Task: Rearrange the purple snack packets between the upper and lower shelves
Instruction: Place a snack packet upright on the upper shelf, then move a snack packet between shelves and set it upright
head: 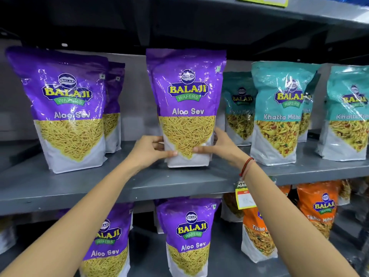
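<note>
A purple Aloo Sev packet stands upright in the middle of the upper shelf. My left hand grips its lower left side and my right hand grips its lower right side, thumbs across the front. Another purple packet stands at the shelf's left with one more behind it. On the lower shelf stand two purple packets, one in the middle and one to the left, partly hidden by my left forearm.
Teal Khatta Mitha packets fill the right of the upper shelf. Orange Tikha Mitha packets stand on the lower shelf at right. A yellow price tag hangs from the upper shelf's edge. Another shelf runs overhead.
</note>
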The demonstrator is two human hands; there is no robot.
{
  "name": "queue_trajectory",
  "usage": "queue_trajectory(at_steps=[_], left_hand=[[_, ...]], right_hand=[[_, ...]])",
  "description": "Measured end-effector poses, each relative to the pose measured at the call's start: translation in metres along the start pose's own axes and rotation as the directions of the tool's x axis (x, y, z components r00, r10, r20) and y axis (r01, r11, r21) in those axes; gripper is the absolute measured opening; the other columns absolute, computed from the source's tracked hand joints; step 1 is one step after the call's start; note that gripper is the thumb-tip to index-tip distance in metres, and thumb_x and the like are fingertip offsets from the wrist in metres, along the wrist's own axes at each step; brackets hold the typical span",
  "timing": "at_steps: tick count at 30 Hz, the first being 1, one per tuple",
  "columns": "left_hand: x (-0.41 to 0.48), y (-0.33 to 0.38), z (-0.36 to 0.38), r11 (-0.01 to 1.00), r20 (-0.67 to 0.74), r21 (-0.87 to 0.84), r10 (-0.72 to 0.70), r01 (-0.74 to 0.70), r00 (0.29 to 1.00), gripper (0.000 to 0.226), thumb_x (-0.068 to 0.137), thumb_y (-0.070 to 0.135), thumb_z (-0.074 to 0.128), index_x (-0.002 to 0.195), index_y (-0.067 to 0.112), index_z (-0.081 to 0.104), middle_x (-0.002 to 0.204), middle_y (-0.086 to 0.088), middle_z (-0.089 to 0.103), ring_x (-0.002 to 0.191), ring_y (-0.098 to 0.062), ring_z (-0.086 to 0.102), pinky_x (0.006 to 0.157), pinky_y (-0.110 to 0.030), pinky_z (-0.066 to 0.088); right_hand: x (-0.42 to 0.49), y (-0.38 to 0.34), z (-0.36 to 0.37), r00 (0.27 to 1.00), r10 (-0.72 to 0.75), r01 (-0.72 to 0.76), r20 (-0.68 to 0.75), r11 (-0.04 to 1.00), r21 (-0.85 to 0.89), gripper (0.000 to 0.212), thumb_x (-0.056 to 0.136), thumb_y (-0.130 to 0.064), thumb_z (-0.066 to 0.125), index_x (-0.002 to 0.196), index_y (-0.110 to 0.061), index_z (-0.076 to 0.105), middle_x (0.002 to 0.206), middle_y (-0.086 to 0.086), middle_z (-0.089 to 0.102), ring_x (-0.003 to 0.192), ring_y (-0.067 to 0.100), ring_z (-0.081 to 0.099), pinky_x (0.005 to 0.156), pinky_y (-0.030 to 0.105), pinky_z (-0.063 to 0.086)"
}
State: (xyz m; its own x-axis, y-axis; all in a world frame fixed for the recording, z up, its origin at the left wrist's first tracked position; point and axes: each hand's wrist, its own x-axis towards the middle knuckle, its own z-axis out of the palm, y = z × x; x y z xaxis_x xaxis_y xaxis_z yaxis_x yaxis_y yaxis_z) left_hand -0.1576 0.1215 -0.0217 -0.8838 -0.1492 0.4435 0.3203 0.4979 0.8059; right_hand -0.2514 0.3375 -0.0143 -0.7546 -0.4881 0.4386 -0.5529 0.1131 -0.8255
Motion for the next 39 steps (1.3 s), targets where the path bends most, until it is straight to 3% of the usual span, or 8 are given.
queue_trajectory(at_steps=[5,11,17,24,28,33,36,39], left_hand=[[-0.014,-0.008,0.003,0.991,-0.109,0.118,0.083,-0.070,0.991,0.036,0.055,0.029,0.088,0.086,0.028,0.068,0.078,0.009,0.071,0.065,0.009,0.066,0.060,-0.005,0.047],[-0.010,-0.027,-0.008,0.994,0.053,0.073,-0.080,0.076,0.995,0.082,0.051,0.033,0.089,0.123,0.022,0.052,0.117,0.009,0.064,0.105,-0.007,0.062,0.097,-0.028,0.046],[0.001,-0.030,-0.008,0.997,0.245,-0.011,-0.066,0.071,0.967,0.051,0.063,0.017,0.083,0.104,0.034,0.057,0.109,0.019,0.064,0.096,0.010,0.063,0.079,-0.006,0.048],[0.000,-0.034,-0.007,0.998,0.234,-0.006,-0.059,0.063,0.970,0.054,0.055,0.028,0.086,0.100,0.037,0.059,0.104,0.024,0.067,0.097,0.007,0.064,0.080,-0.007,0.049],[-0.004,-0.032,-0.008,0.997,0.224,0.044,-0.065,0.056,0.972,0.056,0.056,0.033,0.086,0.104,0.035,0.059,0.113,0.017,0.066,0.098,0.005,0.065,0.094,-0.021,0.049],[-0.024,-0.028,-0.025,0.988,0.005,0.144,-0.064,0.063,0.998,0.090,0.059,0.051,0.079,0.135,0.019,0.043,0.132,0.002,0.054,0.113,-0.014,0.060,0.102,-0.036,0.045],[-0.036,-0.024,-0.058,0.998,-0.155,0.064,-0.012,0.022,0.988,0.065,0.070,0.029,0.077,0.128,0.016,0.049,0.123,-0.008,0.060,0.105,-0.019,0.062,0.094,-0.031,0.047],[-0.048,-0.014,-0.099,0.998,-0.356,0.029,0.064,-0.057,0.932,0.041,0.074,0.008,0.074,0.112,0.012,0.057,0.104,-0.010,0.066,0.090,-0.019,0.063,0.089,-0.029,0.049]], right_hand=[[0.003,0.011,0.007,0.992,0.016,-0.023,0.125,0.998,0.055,0.070,0.052,-0.024,0.087,0.114,-0.034,0.053,0.114,-0.018,0.066,0.107,-0.006,0.062,0.090,0.013,0.049],[-0.003,0.030,0.005,0.977,0.053,-0.058,0.205,0.998,0.016,0.074,0.065,-0.008,0.084,0.125,-0.029,0.045,0.124,-0.015,0.061,0.113,-0.003,0.058,0.095,0.014,0.048],[-0.005,0.038,0.003,0.980,0.057,-0.064,0.190,0.998,0.030,0.068,0.068,-0.004,0.082,0.124,-0.025,0.050,0.117,-0.017,0.064,0.106,-0.007,0.062,0.088,0.010,0.050],[-0.006,0.038,0.003,0.982,0.042,-0.045,0.185,0.999,0.010,0.063,0.067,-0.009,0.084,0.115,-0.036,0.053,0.113,-0.023,0.065,0.105,-0.010,0.062,0.086,0.006,0.048],[-0.008,0.035,0.004,0.984,0.043,-0.043,0.173,0.999,-0.005,0.071,0.065,-0.014,0.085,0.124,-0.028,0.049,0.122,-0.015,0.063,0.107,-0.009,0.061,0.099,0.018,0.047],[-0.021,0.011,0.012,0.989,-0.060,0.054,-0.138,0.998,-0.045,0.083,0.063,-0.027,0.084,0.134,-0.016,0.042,0.137,0.002,0.053,0.121,0.010,0.053,0.104,0.029,0.044],[-0.034,-0.012,0.035,0.823,-0.175,0.193,-0.541,0.981,-0.024,0.068,0.070,-0.024,0.082,0.128,-0.012,0.050,0.121,0.002,0.058,0.102,0.011,0.057,0.085,0.024,0.050],[-0.040,-0.047,0.078,0.674,-0.311,0.349,-0.670,0.933,-0.081,0.038,0.077,-0.025,0.077,0.110,-0.013,0.061,0.099,0.001,0.063,0.084,0.009,0.061,0.074,0.022,0.053]])
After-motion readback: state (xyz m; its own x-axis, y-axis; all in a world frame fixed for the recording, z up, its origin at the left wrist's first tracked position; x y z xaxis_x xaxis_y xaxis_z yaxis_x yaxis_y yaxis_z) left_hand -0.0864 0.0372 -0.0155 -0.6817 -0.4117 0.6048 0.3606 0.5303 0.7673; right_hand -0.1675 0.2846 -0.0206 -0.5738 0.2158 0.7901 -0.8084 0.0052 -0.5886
